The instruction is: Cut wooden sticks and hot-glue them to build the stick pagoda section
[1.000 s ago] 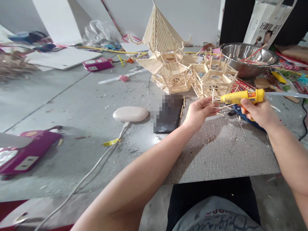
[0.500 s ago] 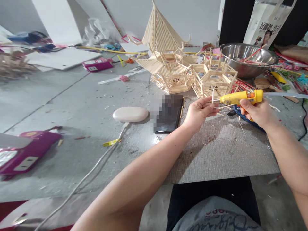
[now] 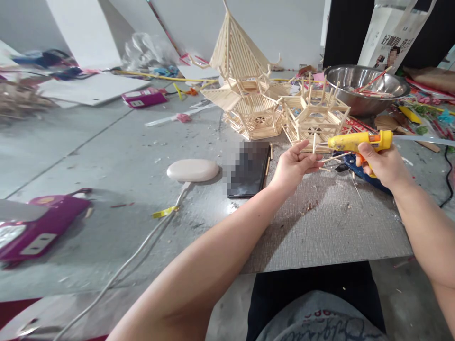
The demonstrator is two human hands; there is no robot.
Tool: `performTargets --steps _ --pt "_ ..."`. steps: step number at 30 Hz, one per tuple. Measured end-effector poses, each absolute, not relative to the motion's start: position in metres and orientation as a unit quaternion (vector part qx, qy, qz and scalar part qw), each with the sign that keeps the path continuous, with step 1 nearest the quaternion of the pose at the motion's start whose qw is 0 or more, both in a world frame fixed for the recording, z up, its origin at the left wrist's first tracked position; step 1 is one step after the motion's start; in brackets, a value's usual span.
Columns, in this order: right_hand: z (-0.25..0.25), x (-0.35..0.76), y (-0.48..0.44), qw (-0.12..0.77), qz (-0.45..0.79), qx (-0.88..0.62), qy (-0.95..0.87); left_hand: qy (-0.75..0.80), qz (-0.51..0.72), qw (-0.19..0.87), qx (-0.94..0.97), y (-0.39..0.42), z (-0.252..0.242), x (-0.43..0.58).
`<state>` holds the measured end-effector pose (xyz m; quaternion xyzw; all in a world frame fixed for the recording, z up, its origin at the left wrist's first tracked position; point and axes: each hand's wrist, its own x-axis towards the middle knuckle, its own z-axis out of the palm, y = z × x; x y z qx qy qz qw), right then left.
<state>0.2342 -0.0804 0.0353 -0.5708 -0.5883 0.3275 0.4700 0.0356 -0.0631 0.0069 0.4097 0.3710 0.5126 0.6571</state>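
Note:
Thin wooden sticks (image 3: pixel 336 157) are pinched in the fingers of my left hand (image 3: pixel 293 165), one pointing up and another reaching to the right. My right hand (image 3: pixel 386 166) grips a yellow glue gun (image 3: pixel 350 141) whose nozzle points left, close to the upright stick. Whether nozzle and stick touch is too small to tell. Behind my hands stands an open stick frame (image 3: pixel 316 116), and left of it a stick tower with a pointed roof (image 3: pixel 241 52). A dark blue tool (image 3: pixel 366 175) lies under the glue gun.
A phone (image 3: pixel 249 170) and a white oval device (image 3: pixel 193 169) with a cable lie to the left. A steel bowl (image 3: pixel 369 106) stands at the back right. Purple power strips (image 3: pixel 46 227) sit at the far left. Scraps litter the table (image 3: pixel 313 227).
The glue gun in my right hand has moved slightly right, its nozzle drawn back a little from my left fingers. The right-reaching stick shows more clearly and tilts up more.

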Motion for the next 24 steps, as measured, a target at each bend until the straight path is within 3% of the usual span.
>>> performTargets --steps 5,9,18,24 --pt "0.043 0.246 -0.073 0.599 0.290 -0.542 -0.513 0.376 0.510 0.657 0.409 -0.061 0.006 0.036" --pt "0.047 0.277 -0.056 0.654 0.249 -0.565 -0.437 0.390 0.505 0.651 0.411 -0.060 0.005 0.036" --pt "0.017 0.352 -0.025 0.673 0.223 -0.674 -0.208 0.391 0.475 0.658 0.435 -0.062 0.005 0.036" --pt "0.001 0.368 -0.016 0.673 0.231 -0.675 -0.198 0.395 0.454 0.641 0.477 -0.061 0.002 0.035"
